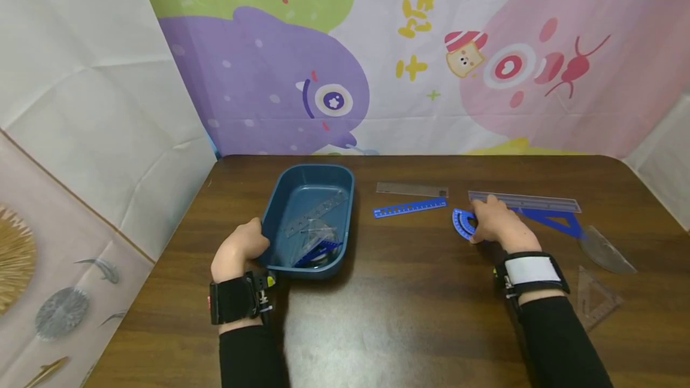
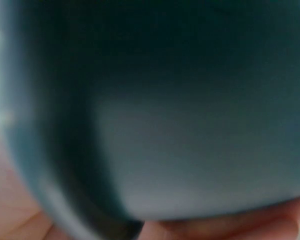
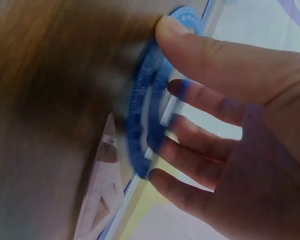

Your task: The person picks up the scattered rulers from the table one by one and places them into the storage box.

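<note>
My left hand [image 1: 241,247] grips the left wall of a dark blue plastic tub [image 1: 323,176]. In the left wrist view the tub's blurred wall [image 2: 190,150] covers nearly everything, with fingertips along its lower edge. Inside the tub lie a clear ruler [image 1: 315,214], a blue set square [image 1: 318,250] and other clear pieces that overlap. On the right, my right hand [image 1: 501,223] pinches a blue protractor [image 1: 461,224] between thumb and fingers. The right wrist view has the protractor [image 3: 138,115] tilted on edge, with the thumb at its upper end.
Left of the right hand lie a blue ruler [image 1: 411,208] and a clear ruler [image 1: 412,190]. Behind and right of it are another clear ruler [image 1: 544,202], a blue set square [image 1: 574,227], a clear protractor [image 1: 606,250] and a clear set square [image 1: 595,301]. A patterned cloth hangs behind the table.
</note>
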`<state>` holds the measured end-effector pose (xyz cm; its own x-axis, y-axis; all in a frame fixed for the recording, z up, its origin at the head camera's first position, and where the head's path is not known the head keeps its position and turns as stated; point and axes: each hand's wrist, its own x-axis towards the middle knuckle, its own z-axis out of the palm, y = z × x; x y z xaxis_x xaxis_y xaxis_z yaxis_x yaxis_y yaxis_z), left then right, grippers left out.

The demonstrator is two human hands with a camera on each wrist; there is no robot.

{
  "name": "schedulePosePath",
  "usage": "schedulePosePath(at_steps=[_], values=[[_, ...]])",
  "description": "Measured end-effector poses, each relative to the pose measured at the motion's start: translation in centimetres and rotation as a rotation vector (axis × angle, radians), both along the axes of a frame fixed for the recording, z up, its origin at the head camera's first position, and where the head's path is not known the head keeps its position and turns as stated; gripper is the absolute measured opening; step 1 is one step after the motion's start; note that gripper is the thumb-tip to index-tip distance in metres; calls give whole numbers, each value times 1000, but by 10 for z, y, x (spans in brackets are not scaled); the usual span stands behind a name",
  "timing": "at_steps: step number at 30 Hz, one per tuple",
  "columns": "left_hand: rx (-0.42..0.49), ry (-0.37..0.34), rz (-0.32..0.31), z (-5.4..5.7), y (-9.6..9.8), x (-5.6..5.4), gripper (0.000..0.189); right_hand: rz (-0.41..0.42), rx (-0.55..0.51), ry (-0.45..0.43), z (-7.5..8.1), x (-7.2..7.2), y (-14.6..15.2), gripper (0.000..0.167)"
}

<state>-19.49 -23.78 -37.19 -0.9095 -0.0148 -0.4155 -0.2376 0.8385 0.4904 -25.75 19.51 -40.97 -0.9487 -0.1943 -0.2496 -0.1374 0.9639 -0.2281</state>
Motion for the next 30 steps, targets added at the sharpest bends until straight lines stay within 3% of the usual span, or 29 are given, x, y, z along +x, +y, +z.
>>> schedulePosePath(at_steps=[5,10,15,21,30], values=[[37,-4,17,1,0,1,56,-15,-13,-5,1,4,-3,75],[58,-4,27,0,0,2,56,16,51,58,-1,6,-5,68],[127,-17,60,-2,1,2,57,15,70,55,-4,7,-6,62],[87,-4,56,-4,2,2,54,-2,69,55,-7,9,-6,63],[109,-10,41,-1,1,2,55,-8,65,54,-7,9,-6,64]])
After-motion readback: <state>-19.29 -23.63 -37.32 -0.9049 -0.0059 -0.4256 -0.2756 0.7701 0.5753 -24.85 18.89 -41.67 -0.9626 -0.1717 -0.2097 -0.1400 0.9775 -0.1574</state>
